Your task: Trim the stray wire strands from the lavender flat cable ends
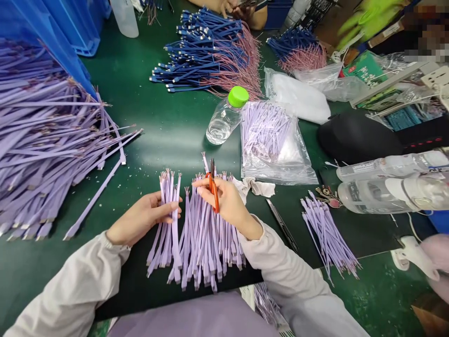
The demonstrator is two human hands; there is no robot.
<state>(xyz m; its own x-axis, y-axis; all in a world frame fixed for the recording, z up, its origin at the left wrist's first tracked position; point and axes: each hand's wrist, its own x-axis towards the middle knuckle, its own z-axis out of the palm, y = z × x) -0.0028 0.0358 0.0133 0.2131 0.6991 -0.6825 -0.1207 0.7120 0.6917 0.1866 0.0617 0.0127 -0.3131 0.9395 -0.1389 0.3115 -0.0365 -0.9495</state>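
Left hand (143, 216) gripping bunch of flat lilac cables (164, 244), bare wire ends pointing far, plugs near. Right hand (229, 201) closed round orange-handled cutters (215, 195), above lilac cable pile (205, 241) just right of bunch. Green-capped bottle (221, 121) farther off; bigger lilac heap (52, 145) at left.
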